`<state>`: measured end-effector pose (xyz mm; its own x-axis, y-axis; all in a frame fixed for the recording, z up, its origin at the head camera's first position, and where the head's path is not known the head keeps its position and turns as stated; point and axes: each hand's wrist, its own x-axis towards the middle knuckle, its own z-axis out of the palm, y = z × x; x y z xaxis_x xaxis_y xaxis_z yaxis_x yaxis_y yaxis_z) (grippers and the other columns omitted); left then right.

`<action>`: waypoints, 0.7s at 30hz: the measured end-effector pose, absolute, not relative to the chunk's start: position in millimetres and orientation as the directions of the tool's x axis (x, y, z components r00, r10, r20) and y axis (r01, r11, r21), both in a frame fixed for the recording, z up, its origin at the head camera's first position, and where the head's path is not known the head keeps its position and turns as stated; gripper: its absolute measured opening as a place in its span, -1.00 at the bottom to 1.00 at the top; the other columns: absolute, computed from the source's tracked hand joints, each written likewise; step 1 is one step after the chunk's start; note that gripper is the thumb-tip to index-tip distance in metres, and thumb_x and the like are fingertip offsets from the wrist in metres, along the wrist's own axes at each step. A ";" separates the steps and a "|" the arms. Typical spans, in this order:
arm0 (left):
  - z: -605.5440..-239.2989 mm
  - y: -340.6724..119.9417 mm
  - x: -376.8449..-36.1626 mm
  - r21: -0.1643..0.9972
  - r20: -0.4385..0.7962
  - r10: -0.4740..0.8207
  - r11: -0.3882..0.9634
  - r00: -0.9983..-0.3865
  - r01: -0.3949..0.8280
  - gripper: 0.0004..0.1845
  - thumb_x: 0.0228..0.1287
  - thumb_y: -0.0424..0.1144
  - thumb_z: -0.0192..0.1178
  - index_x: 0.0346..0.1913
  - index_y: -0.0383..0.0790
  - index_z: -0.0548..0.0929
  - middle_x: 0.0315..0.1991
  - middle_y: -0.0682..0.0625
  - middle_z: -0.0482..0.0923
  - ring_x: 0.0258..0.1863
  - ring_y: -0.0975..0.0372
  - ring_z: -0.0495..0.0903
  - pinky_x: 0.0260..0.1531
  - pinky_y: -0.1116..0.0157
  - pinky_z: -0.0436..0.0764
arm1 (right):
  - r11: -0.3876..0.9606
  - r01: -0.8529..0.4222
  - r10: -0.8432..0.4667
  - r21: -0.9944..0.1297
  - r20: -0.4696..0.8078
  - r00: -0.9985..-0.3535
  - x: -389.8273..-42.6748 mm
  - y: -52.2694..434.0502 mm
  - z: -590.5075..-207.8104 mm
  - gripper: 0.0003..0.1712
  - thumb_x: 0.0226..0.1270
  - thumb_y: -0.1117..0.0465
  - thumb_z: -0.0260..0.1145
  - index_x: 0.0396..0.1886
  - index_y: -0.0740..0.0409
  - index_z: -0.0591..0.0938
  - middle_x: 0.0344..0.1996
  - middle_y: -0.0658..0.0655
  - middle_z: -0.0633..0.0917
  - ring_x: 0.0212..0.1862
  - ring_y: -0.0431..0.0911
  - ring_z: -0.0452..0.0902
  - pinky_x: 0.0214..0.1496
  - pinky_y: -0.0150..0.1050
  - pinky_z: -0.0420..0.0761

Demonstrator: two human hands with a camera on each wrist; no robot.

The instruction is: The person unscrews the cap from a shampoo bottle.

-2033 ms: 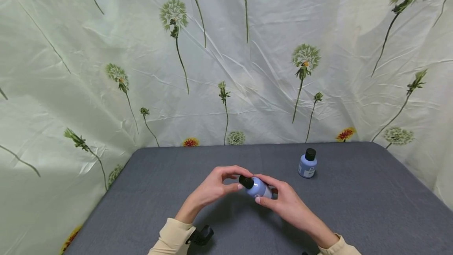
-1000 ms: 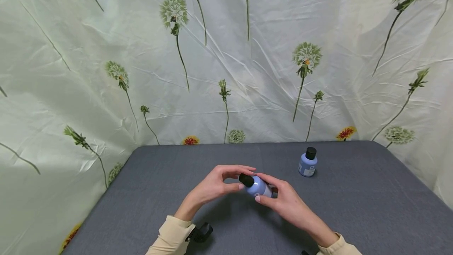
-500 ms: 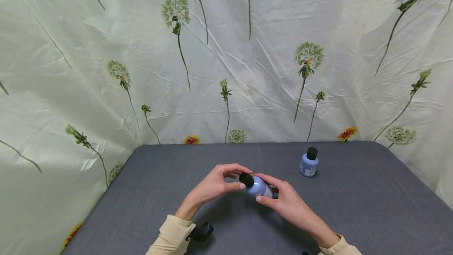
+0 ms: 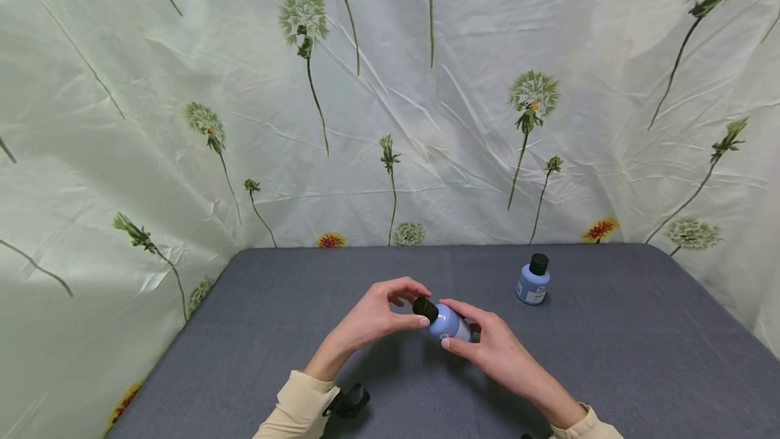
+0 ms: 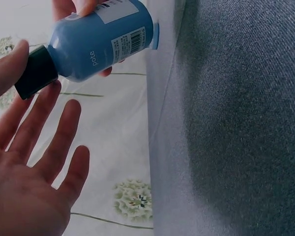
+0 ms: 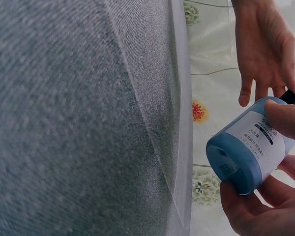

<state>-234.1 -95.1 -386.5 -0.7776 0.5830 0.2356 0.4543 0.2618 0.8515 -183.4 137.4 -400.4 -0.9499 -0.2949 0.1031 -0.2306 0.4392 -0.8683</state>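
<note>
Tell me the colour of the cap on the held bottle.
The cap is black; it shows best in the left wrist view.

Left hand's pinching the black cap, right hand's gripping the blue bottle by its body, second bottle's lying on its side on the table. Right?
One thing's off: the second bottle stands upright on the table, as the head view shows. The rest holds: left hand pinching the black cap, right hand gripping the blue bottle by its body.

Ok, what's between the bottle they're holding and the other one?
In the head view: the right hand gripping the held bottle, then bare grey tabletop up to the standing bottle.
</note>
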 end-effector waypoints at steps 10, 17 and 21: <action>-383.8 -96.1 -232.2 0.868 0.278 0.670 0.131 -0.689 0.478 -0.51 0.36 -0.38 0.21 0.33 -0.05 0.53 0.27 0.18 0.48 0.26 0.22 0.43 0.18 -0.08 0.36 | 0.431 -0.228 -0.271 -0.873 0.116 -0.956 -184.1 139.0 -401.1 -0.32 0.18 0.10 0.50 0.31 0.08 0.53 0.14 0.13 0.60 -0.02 -0.03 0.57 -0.03 -0.05 0.53; -389.5 -95.5 -237.2 0.854 0.315 0.692 0.090 -0.649 0.512 -0.51 0.34 -0.51 0.12 0.27 -0.07 0.58 0.18 0.09 0.57 0.21 0.18 0.48 0.16 0.05 0.44 | 0.416 -0.218 -0.270 -0.883 0.109 -0.957 -184.7 138.9 -400.2 -0.33 0.19 0.12 0.49 0.31 0.02 0.53 0.16 0.12 0.59 0.02 -0.01 0.55 -0.01 -0.04 0.52; -389.3 -94.8 -235.6 0.864 0.291 0.674 0.120 -0.680 0.489 -0.58 0.36 -0.41 0.19 0.25 -0.06 0.59 0.13 0.15 0.58 0.14 0.22 0.51 0.15 0.02 0.43 | 0.418 -0.209 -0.269 -0.884 0.099 -0.958 -184.4 139.6 -399.5 -0.34 0.18 0.11 0.50 0.30 0.01 0.54 0.16 0.13 0.59 0.02 -0.01 0.55 -0.02 -0.05 0.53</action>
<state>-235.6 -94.8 -389.3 -0.6795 0.6736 0.2906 0.4888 0.1204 0.8640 -184.4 139.6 -399.5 -0.9579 -0.2695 0.0988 -0.2086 0.4175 -0.8844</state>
